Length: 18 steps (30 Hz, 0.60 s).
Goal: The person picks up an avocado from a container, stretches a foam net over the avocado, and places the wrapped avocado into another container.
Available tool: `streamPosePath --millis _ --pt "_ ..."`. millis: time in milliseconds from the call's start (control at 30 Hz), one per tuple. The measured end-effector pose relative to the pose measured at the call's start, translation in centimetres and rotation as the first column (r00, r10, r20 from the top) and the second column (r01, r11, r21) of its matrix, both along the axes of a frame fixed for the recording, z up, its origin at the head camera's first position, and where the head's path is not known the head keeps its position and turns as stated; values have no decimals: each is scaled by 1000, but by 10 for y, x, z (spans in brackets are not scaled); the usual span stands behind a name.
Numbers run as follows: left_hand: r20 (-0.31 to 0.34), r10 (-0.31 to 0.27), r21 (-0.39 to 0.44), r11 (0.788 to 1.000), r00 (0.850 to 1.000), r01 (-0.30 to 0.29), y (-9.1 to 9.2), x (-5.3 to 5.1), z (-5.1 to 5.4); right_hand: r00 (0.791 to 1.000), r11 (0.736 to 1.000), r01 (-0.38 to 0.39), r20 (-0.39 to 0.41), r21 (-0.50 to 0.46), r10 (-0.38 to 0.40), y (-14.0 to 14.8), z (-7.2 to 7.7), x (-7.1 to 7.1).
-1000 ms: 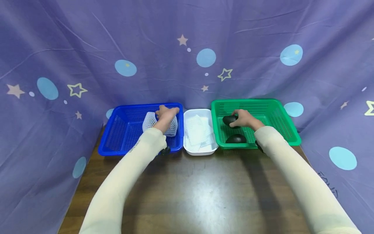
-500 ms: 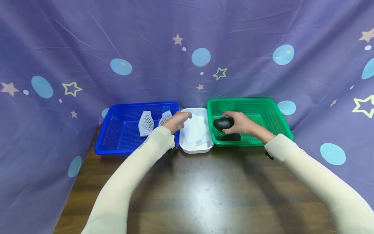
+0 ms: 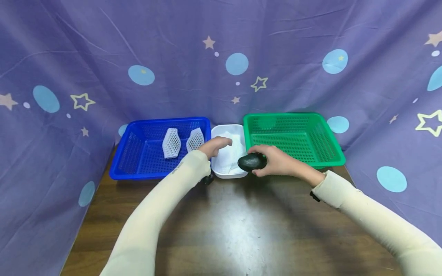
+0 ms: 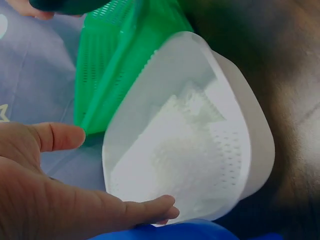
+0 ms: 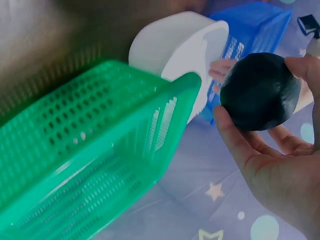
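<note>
Fruit [image 3: 250,163], dark green, is gripped in the right hand [image 3: 276,161] on head cam, 4 o'clock from the white tray [image 3: 228,176]. Left hand [image 3: 215,146] holds nothing, near the tray's 9 o'clock edge; lettering [image 3: 177,168] on its sleeve [image 3: 169,188] is too tiny to read. Left wrist cam: hand's loose, tray at 2 o'clock. Right wrist cam: green basket [image 5: 90,102] at 8 o'clock from the fruit.

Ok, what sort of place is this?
Probably a small staged workstation, maybe for recording: a patterned purple cloth hangs behind and at both sides of a wooden table, and a blue basket, white tray and green basket stand in a row on it.
</note>
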<state>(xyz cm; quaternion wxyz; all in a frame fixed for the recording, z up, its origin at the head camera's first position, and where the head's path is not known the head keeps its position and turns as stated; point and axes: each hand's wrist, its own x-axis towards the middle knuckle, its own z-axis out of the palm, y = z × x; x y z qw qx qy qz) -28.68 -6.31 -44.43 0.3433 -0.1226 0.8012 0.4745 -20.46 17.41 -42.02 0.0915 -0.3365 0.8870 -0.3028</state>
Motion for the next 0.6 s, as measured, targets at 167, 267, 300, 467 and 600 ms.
streamPosePath --millis 167,267,300,467,600 --pt "-14 -23 -59 998 1000 22 2 -21 -38 999 999 -31 12 25 30 -8 -9 10" --pt "-12 -30 -69 997 999 29 -2 -44 -71 998 997 -57 4 42 57 -13 -16 14" --pt "-8 -27 -61 998 1000 27 -3 -51 -81 998 997 -68 1 46 68 -14 -19 15" --pt "-27 30 -26 999 999 -31 -1 -45 -79 997 995 -82 15 56 81 -19 -31 22" --pt "-63 100 -28 994 993 -102 6 -25 -55 996 995 -83 29 64 81 -20 -44 26"
